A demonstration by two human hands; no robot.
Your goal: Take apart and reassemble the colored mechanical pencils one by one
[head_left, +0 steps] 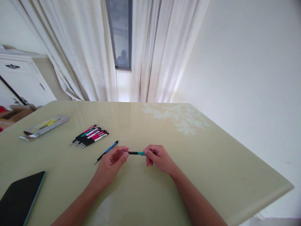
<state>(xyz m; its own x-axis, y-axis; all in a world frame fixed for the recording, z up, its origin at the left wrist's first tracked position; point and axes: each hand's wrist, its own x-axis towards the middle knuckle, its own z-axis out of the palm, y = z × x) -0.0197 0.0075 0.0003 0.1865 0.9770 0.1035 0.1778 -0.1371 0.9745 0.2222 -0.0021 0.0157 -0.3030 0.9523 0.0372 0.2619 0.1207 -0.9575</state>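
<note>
A black and teal pen (134,153) is held level between my two hands, above the near middle of the table. My left hand (113,160) pinches its tip end with thumb and fingertips. The fingers of my right hand (158,157) close round the teal end, hiding most of it. Just beyond my left hand lies a blue and black pen (108,151), by itself on the table. Farther to the left, several pens (90,136) with pink, white, purple and teal barrels lie side by side in a slanted row.
An opened pen box (48,127) rests at the table's far left. A dark tablet (22,197) lies at the near left corner. The pale green table (211,169) meets a white wall on the right; curtains (82,56) hang behind it. A white cabinet (23,75) stands at left.
</note>
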